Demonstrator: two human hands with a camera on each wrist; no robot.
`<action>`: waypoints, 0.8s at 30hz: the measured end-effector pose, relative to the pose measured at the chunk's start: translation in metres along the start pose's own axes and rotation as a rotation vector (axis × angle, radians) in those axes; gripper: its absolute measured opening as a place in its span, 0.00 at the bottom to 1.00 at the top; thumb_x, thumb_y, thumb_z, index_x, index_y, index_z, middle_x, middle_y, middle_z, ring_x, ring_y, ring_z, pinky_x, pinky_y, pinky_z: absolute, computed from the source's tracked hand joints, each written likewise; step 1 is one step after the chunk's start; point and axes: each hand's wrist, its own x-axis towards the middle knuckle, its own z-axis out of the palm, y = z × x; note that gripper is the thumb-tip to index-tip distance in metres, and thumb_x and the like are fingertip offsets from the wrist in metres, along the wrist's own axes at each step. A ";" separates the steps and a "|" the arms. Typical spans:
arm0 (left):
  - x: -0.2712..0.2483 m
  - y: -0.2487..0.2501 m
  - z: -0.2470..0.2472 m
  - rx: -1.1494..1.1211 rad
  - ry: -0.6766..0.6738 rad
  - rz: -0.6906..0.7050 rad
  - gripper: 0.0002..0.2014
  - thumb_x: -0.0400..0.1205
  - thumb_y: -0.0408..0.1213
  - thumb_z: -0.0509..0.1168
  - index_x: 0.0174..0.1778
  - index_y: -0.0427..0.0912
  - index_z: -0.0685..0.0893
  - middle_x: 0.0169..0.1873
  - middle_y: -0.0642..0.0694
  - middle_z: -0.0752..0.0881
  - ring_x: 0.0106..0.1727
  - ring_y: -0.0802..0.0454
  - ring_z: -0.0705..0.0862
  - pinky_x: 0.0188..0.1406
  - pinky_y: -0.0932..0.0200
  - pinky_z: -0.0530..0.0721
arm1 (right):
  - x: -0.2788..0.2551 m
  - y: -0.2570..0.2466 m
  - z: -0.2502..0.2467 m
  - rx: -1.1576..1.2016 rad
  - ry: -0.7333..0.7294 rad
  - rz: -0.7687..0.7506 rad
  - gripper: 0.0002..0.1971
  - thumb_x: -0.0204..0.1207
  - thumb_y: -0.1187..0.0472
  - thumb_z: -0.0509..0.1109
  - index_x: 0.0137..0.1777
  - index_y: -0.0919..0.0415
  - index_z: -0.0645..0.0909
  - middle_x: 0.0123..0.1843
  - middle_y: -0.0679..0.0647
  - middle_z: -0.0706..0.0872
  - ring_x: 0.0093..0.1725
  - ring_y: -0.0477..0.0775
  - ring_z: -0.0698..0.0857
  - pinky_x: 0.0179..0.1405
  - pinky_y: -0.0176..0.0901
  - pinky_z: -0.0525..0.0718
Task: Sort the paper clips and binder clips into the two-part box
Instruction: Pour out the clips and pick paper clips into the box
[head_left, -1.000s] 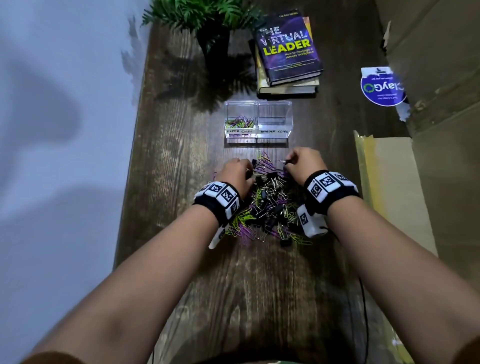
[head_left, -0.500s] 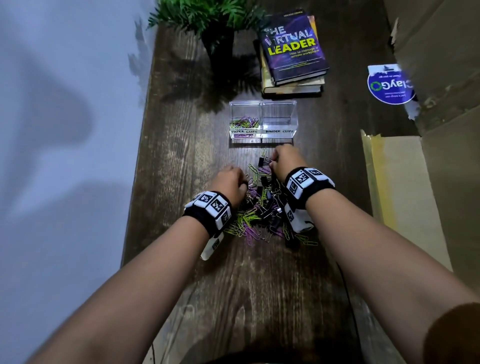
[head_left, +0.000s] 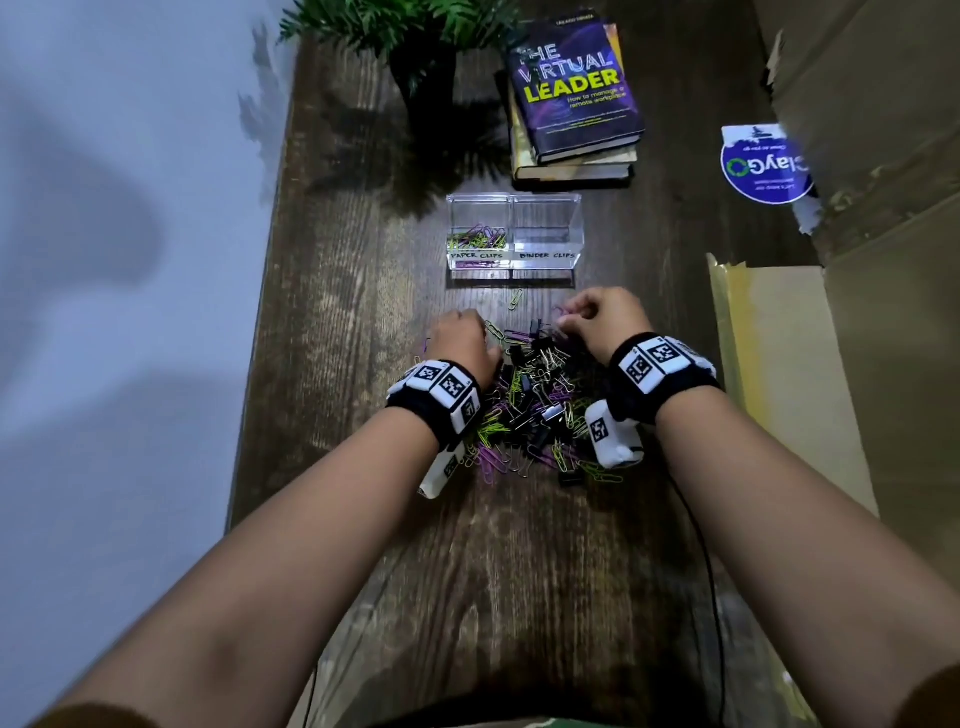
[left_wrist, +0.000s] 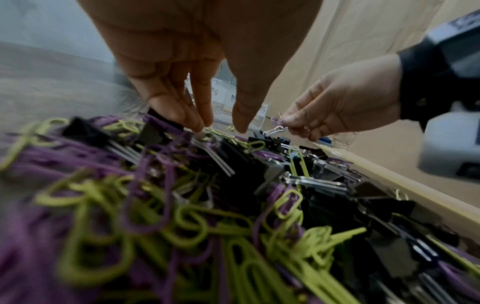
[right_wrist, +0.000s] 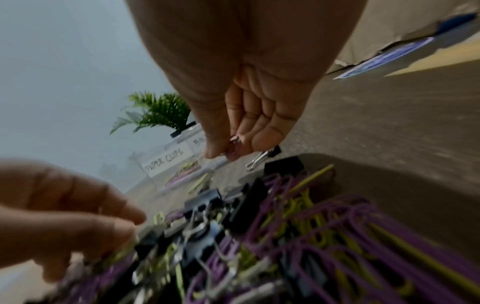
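Note:
A mixed pile of purple and green paper clips and black binder clips (head_left: 530, 415) lies on the dark wooden table. Behind it stands the clear two-part box (head_left: 545, 205). Its left part, labelled PAPER CLIPS, holds several coloured paper clips (head_left: 478, 238); I see nothing in the right part, labelled BINDER CLIPS. My right hand (head_left: 569, 319) hovers at the pile's far edge and pinches a purple paper clip (left_wrist: 276, 120) between thumb and fingers. My left hand (left_wrist: 221, 127) reaches down at the pile's far left, its straight fingertips (left_wrist: 198, 125) touching a silver handle, thumb apart.
A lone green paper clip (head_left: 516, 300) lies between pile and box. A potted plant (head_left: 421, 57) and stacked books (head_left: 571, 104) stand at the back. Cardboard sheets (head_left: 779, 374) with a blue sticker (head_left: 763, 163) line the right side. The table's left edge drops off.
My right hand has shifted a little to the right along the pile's far edge. My left hand has reached slightly forward over the pile.

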 end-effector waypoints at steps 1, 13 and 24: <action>0.002 0.002 0.003 0.009 0.000 0.022 0.19 0.79 0.42 0.69 0.63 0.38 0.77 0.60 0.40 0.79 0.62 0.43 0.78 0.66 0.50 0.79 | 0.002 0.004 -0.002 0.070 0.018 0.020 0.09 0.75 0.64 0.74 0.54 0.63 0.86 0.47 0.55 0.87 0.45 0.50 0.85 0.44 0.37 0.82; 0.007 0.004 0.010 0.110 -0.003 0.276 0.16 0.78 0.40 0.69 0.61 0.41 0.82 0.55 0.44 0.78 0.59 0.44 0.78 0.61 0.48 0.81 | -0.001 -0.009 -0.006 0.773 -0.092 0.230 0.09 0.81 0.63 0.62 0.38 0.62 0.77 0.30 0.55 0.79 0.27 0.51 0.76 0.25 0.39 0.77; 0.010 0.025 0.011 0.208 -0.047 0.360 0.10 0.80 0.35 0.65 0.54 0.33 0.83 0.53 0.38 0.80 0.53 0.40 0.81 0.54 0.46 0.84 | -0.004 0.004 0.001 -0.446 -0.091 -0.009 0.05 0.77 0.61 0.70 0.49 0.61 0.82 0.51 0.56 0.86 0.52 0.56 0.84 0.53 0.46 0.83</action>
